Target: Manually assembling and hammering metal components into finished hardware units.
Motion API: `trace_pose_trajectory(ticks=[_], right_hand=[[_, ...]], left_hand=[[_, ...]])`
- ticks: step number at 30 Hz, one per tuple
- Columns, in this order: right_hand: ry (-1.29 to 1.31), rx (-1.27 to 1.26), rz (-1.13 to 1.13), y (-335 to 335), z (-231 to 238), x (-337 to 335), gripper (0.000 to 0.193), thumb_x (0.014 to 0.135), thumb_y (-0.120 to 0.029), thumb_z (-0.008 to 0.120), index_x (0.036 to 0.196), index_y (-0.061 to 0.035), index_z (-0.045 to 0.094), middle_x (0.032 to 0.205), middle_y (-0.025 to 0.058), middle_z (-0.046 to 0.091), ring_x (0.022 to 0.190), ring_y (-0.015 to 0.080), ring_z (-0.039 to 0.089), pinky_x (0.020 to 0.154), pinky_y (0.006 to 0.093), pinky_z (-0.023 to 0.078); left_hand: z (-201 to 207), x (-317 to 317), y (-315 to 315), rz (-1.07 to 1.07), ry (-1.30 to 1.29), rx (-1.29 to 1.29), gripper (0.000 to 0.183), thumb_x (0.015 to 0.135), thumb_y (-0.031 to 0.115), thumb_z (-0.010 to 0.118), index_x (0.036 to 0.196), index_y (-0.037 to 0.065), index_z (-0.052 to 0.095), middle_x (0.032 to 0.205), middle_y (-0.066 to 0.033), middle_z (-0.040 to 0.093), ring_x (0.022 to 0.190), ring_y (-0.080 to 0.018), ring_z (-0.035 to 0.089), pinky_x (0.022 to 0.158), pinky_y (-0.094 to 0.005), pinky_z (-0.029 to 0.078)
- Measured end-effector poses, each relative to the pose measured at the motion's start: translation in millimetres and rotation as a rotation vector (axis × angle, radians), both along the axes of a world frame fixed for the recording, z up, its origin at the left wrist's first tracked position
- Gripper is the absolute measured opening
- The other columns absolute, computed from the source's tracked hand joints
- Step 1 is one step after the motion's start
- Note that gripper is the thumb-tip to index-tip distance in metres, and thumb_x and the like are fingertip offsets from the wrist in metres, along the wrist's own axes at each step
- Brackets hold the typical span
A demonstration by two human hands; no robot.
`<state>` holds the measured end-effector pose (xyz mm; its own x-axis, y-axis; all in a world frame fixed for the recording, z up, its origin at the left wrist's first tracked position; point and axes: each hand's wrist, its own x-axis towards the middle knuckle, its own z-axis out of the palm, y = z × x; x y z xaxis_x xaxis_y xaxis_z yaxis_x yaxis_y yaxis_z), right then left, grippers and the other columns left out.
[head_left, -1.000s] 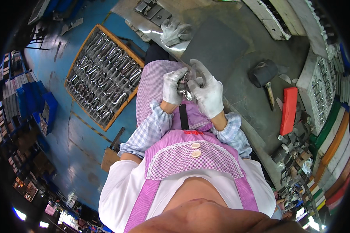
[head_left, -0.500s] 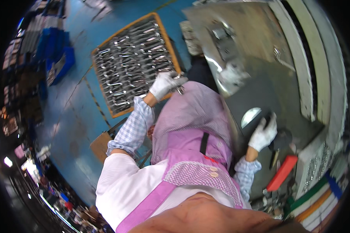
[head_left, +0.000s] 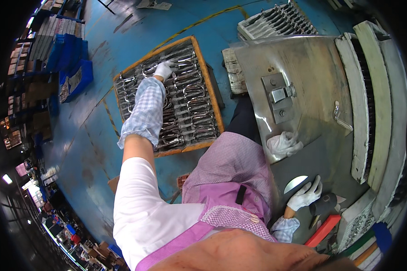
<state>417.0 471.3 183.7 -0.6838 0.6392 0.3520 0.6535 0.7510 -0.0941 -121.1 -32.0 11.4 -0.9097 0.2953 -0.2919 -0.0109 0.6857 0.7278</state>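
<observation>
My left hand (head_left: 165, 71), in a white glove, reaches into the far part of a wooden-framed tray (head_left: 218, 118). Its fingers are curled among rows of shiny metal parts with curved, C-shaped ends (head_left: 193, 91). What they grip is hidden by the glove. My right hand (head_left: 306, 195), also gloved, rests over the dark mat (head_left: 319, 156) on the bench at the right. Its fingers are spread and hold nothing visible. Just beside it shows a bright half-round shape (head_left: 295, 184).
On the metal bench sit a bolted plate with a block (head_left: 279, 94), a crumpled white cloth (head_left: 285, 144) and one loose metal part (head_left: 342, 118). A red bar (head_left: 323, 231) lies near my right sleeve. Another loaded tray (head_left: 276, 21) stands beyond the bench; blue bins (head_left: 79, 81) stand left.
My left hand has moved from beside my lap, where it held a shiny metal part, forward and left into the tray. My right hand has stayed by the half-round shape, its fingers now spread.
</observation>
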Motion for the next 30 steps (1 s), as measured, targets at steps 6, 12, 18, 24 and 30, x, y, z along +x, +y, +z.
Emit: trace_pose_trajectory(ticks=[6, 12, 18, 24, 30], right_hand=[[-0.008, -0.002, -0.039, -1, 10, 4, 0.038, 0.102, -0.028, 0.046, 0.128, -0.0053, 0.062, 0.123, 0.0220, 0.057, 0.111, 0.0388, 0.054, 0.094, 0.0501, 0.042], [0.189, -0.136, 0.045, 46, 59, -46, 0.024, 0.092, -0.005, 0.060, 0.114, 0.0004, 0.069, 0.111, 0.0201, 0.065, 0.103, 0.0337, 0.061, 0.091, 0.0416, 0.048], [-0.087, 0.248, 0.272, 135, 35, -171, 0.037, 0.084, -0.026, 0.068, 0.119, -0.0156, 0.066, 0.115, 0.0122, 0.066, 0.101, 0.0326, 0.063, 0.089, 0.0425, 0.050], [-0.358, 0.009, 0.129, 149, 39, -169, 0.026, 0.087, -0.035, 0.065, 0.107, -0.0198, 0.072, 0.112, 0.0055, 0.069, 0.099, 0.0297, 0.064, 0.088, 0.0393, 0.050], [-0.050, -0.390, -0.004, 37, 96, -101, 0.031, 0.090, -0.042, 0.061, 0.098, -0.0153, 0.075, 0.092, 0.0127, 0.072, 0.083, 0.0348, 0.068, 0.074, 0.0460, 0.053]], left_hand=[[-35, 6, 39, -0.094, 0.247, -0.303, 0.040, 0.081, 0.002, 0.059, 0.116, 0.016, 0.071, 0.127, -0.0113, 0.065, 0.117, -0.0287, 0.062, 0.101, -0.0323, 0.047], [5, 40, 20, 0.507, 0.197, -0.315, 0.040, 0.092, 0.029, 0.053, 0.129, 0.017, 0.064, 0.114, -0.0158, 0.070, 0.104, -0.0319, 0.067, 0.089, -0.0397, 0.051], [99, 187, 103, 0.397, 0.129, 0.334, 0.025, 0.097, 0.007, 0.054, 0.117, 0.003, 0.070, 0.113, -0.0101, 0.071, 0.099, -0.0176, 0.067, 0.091, -0.0284, 0.052], [159, 327, 210, 0.213, -0.009, 0.657, 0.018, 0.096, 0.004, 0.058, 0.108, 0.003, 0.072, 0.104, -0.0087, 0.072, 0.093, -0.0170, 0.068, 0.085, -0.0282, 0.056], [218, 412, 324, -0.093, -0.381, 0.906, 0.036, 0.100, 0.023, 0.058, 0.125, -0.001, 0.061, 0.109, -0.0108, 0.069, 0.096, -0.0191, 0.068, 0.084, -0.0270, 0.053]])
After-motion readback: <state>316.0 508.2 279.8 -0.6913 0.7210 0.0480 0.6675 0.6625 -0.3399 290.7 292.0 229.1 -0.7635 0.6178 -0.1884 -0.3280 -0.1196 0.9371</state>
